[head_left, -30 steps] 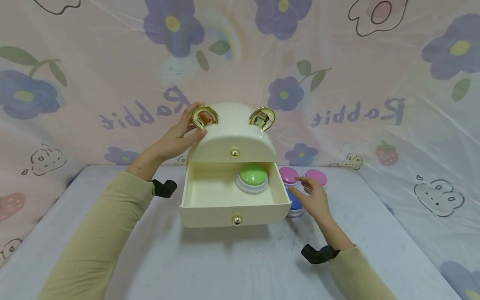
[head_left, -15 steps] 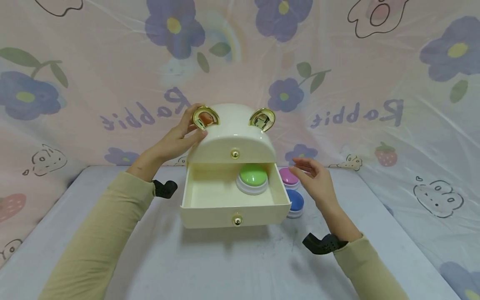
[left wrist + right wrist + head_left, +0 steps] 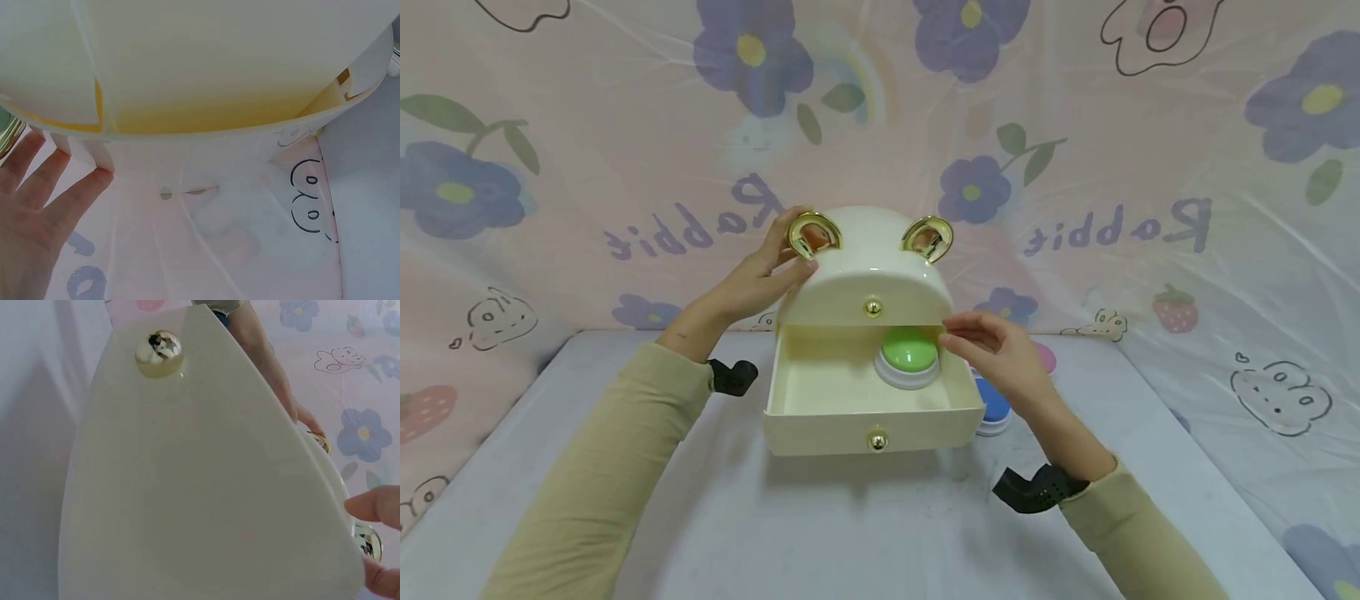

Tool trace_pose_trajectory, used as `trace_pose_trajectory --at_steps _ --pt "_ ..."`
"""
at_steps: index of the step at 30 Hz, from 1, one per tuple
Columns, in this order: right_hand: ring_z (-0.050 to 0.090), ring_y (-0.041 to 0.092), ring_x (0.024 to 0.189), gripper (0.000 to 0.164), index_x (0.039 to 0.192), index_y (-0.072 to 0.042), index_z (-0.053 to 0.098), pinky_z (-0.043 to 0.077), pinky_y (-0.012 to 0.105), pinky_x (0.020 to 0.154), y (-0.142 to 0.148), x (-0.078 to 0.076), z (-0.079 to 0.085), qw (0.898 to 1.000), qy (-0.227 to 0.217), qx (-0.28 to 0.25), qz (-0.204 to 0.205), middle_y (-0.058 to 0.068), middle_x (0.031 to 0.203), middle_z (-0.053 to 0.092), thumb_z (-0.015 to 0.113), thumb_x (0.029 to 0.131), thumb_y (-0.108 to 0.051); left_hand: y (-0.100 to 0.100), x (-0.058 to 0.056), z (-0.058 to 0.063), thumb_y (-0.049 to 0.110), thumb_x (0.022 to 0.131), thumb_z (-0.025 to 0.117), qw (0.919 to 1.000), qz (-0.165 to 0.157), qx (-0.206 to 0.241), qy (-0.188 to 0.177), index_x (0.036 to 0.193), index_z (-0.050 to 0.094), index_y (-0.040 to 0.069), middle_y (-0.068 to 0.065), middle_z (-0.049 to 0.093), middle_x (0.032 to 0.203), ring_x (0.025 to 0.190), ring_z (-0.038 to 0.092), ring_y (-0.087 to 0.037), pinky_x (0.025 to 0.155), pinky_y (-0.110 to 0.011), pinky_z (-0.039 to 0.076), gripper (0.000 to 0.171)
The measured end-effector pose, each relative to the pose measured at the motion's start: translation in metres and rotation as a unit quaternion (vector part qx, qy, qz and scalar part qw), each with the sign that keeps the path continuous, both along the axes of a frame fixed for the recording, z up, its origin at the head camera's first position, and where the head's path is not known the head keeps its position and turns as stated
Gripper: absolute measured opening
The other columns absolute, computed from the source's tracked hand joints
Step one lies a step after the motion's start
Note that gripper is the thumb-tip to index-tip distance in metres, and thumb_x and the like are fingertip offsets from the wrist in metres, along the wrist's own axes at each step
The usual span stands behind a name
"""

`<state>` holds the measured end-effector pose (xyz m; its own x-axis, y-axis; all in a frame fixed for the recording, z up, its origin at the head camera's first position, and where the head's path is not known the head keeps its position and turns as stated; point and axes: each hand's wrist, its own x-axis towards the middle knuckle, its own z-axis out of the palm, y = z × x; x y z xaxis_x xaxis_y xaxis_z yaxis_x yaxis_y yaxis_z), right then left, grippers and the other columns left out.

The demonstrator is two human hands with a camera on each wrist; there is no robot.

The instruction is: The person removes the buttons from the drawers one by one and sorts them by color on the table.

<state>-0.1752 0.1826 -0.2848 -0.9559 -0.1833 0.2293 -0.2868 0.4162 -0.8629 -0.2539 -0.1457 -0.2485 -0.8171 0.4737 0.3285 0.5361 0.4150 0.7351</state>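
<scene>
A cream storage box (image 3: 868, 237) with gold bear ears stands on the table, its lower drawer (image 3: 872, 433) pulled out. Inside that drawer, toward the back right, sits a green push button (image 3: 910, 350) on a white base. My left hand (image 3: 748, 283) holds the box's upper left side, thumb in front by the ear and fingers behind. At the drawer's right wall hovers my right hand (image 3: 1003, 358), fingertips close to the green button; nothing shows between them. Past the right hand lie a blue push button (image 3: 995, 402) and a pink push button (image 3: 1045, 357), both partly hidden.
The white table (image 3: 820, 533) runs up to a patterned cloth (image 3: 1075, 167) hanging behind and at the sides. The box's closed upper section has a small gold knob (image 3: 872, 307); another gold knob (image 3: 877, 441) sits on the drawer front.
My right hand has moved from the push buttons at the right, over toward the back, then left to the drawer's right wall. The left hand, box and green push button stay in place.
</scene>
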Motion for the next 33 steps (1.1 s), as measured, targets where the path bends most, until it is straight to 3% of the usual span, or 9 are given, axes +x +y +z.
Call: trace_pose_trajectory --at_steps 7,10,15,18,26,33 --pt "0.064 0.024 0.108 0.037 0.12 0.005 0.06 0.05 0.017 0.087 -0.012 0.003 0.002 0.999 0.001 0.002 0.033 0.021 0.119 0.063 0.067 0.09 -0.017 0.001 -0.002 0.0 0.023 0.1 0.048 1.0 -0.005 0.001 0.007 0.15 0.004 0.036 -0.015 0.025 0.154 0.142 0.025 -0.042 0.109 -0.066 0.021 0.068" --pt "0.063 0.027 0.111 0.037 0.12 0.006 0.059 0.051 0.022 0.09 -0.017 0.004 0.004 0.999 -0.002 0.013 0.048 0.022 0.121 0.062 0.067 0.09 -0.014 0.001 -0.002 0.0 0.023 0.1 0.048 1.0 -0.004 0.001 0.006 0.15 0.003 0.036 -0.015 0.024 0.154 0.142 0.025 -0.042 0.11 -0.066 0.021 0.068" --pt "0.058 0.032 0.12 0.04 0.123 0.001 0.061 0.046 0.04 0.102 -0.027 0.002 0.009 0.994 -0.015 0.078 0.069 0.018 0.127 0.06 0.067 0.089 -0.018 -0.001 0.0 0.0 0.024 0.1 0.048 1.0 0.001 -0.002 0.0 0.15 0.002 0.038 -0.014 0.023 0.155 0.142 0.024 -0.041 0.11 -0.065 0.021 0.069" --pt "0.054 0.031 0.124 0.042 0.125 -0.003 0.062 0.044 0.043 0.104 -0.033 0.0 0.01 0.989 -0.022 0.128 0.075 0.014 0.13 0.059 0.068 0.088 -0.022 -0.001 0.001 0.0 0.024 0.1 0.048 1.0 0.001 -0.003 -0.001 0.15 0.002 0.038 -0.014 0.022 0.156 0.143 0.024 -0.041 0.11 -0.065 0.021 0.07" --pt "0.05 0.033 0.119 0.055 0.132 -0.001 0.055 0.041 0.049 0.102 -0.05 -0.008 0.002 0.974 -0.005 0.212 0.076 0.019 0.134 0.053 0.068 0.086 -0.027 -0.001 0.001 -0.001 0.024 0.1 0.048 1.0 0.001 -0.002 -0.006 0.15 0.002 0.038 -0.013 0.021 0.156 0.143 0.023 -0.04 0.11 -0.066 0.021 0.07" --pt "0.042 0.038 0.126 0.063 0.134 0.005 0.049 0.034 0.052 0.107 -0.057 -0.013 -0.003 0.969 0.002 0.244 0.036 0.027 0.139 0.043 0.069 0.084 -0.026 0.0 -0.001 -0.001 0.025 0.1 0.048 1.0 0.001 0.001 -0.004 0.15 0.003 0.038 -0.015 0.023 0.156 0.143 0.024 -0.04 0.11 -0.066 0.021 0.069"
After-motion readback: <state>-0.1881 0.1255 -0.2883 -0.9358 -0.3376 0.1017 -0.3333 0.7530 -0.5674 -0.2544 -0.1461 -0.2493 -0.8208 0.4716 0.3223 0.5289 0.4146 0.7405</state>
